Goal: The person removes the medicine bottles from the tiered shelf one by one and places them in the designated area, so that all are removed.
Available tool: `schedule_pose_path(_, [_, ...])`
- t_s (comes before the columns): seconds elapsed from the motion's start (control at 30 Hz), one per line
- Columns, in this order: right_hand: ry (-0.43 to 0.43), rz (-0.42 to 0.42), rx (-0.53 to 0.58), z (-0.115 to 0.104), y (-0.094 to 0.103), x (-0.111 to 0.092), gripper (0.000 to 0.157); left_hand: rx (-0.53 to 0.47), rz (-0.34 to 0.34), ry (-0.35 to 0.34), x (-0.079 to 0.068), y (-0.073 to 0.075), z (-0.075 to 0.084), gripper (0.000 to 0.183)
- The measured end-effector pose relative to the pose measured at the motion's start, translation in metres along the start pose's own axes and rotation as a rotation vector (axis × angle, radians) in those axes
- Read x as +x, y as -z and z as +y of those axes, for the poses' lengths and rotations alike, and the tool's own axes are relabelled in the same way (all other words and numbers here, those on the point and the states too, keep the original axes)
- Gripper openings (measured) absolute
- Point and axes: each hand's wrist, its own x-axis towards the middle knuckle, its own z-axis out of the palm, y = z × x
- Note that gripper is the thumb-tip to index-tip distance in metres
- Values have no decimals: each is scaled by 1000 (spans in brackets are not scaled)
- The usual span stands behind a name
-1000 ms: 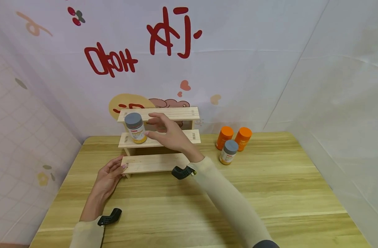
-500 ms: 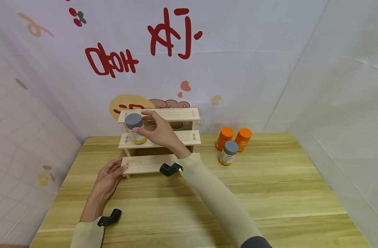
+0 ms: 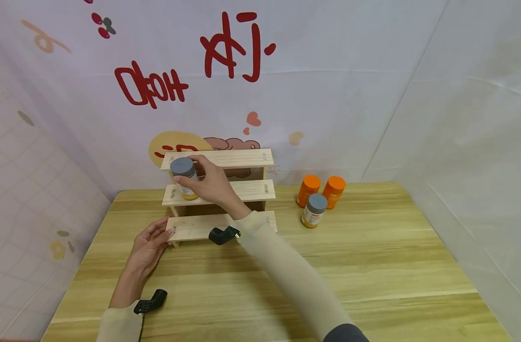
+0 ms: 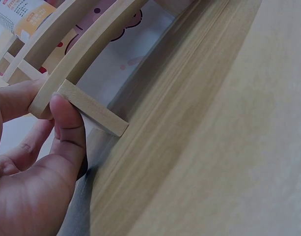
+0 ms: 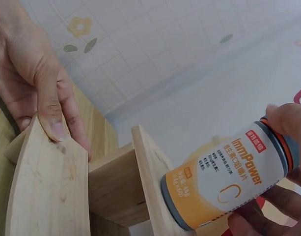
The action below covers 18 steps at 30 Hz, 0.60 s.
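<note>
A supplement bottle with a grey cap and a white-and-yellow label stands on the middle board of a small three-step wooden shelf, at its left end. My right hand holds this bottle near the cap, thumb in front and fingers behind, as the right wrist view shows. At the lowest board's left end, my left hand pinches the wood. In the left wrist view the thumb lies against the board's edge by its leg, with the other fingers on the far side.
Two orange bottles and another grey-capped bottle stand together on the wooden table, right of the shelf. A printed white wall sheet hangs close behind the shelf. Another sheet lines the left side.
My right hand has moved left and closed round the bottle on the middle board. The bottle stays in its place. My left hand keeps its hold on the lowest board.
</note>
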Motion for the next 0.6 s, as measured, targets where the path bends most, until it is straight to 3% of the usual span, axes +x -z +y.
schedule_pose_path(0.6, [21,-2,49,0,11,-18,59,9,14,1,0,0,0,63])
